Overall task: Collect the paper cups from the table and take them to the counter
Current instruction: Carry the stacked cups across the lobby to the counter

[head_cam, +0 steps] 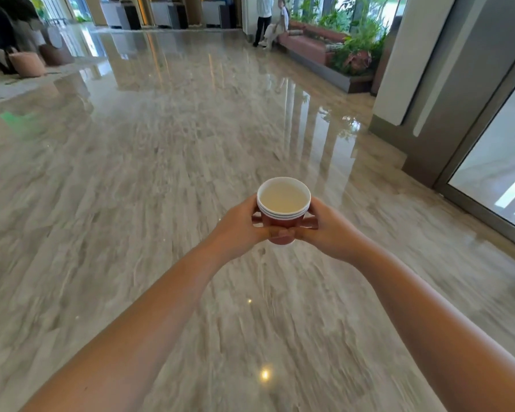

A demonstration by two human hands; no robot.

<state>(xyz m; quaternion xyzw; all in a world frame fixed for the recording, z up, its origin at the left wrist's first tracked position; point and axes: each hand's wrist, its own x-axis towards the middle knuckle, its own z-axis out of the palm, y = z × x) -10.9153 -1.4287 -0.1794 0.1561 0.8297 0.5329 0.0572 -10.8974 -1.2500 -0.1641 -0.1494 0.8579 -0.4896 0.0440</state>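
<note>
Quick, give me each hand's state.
Left hand: grips the stack of paper cups.
Right hand: grips the same stack.

Premises: a large public lobby, of the hotel or office kind. Evidence: a wide polished marble floor (pixel 161 144); a tall glass door (pixel 500 173) at right; a long built-in bench (pixel 304 46) backed by a planter (pixel 357 55); round poufs (pixel 27 64) far left; two people (pixel 263 16) at the bench.

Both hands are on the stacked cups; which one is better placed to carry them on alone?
Right hand, narrowly: both grip the stacked cups from opposite sides, but its fingers show further round the red wall. The left hand would serve nearly as well.
</note>
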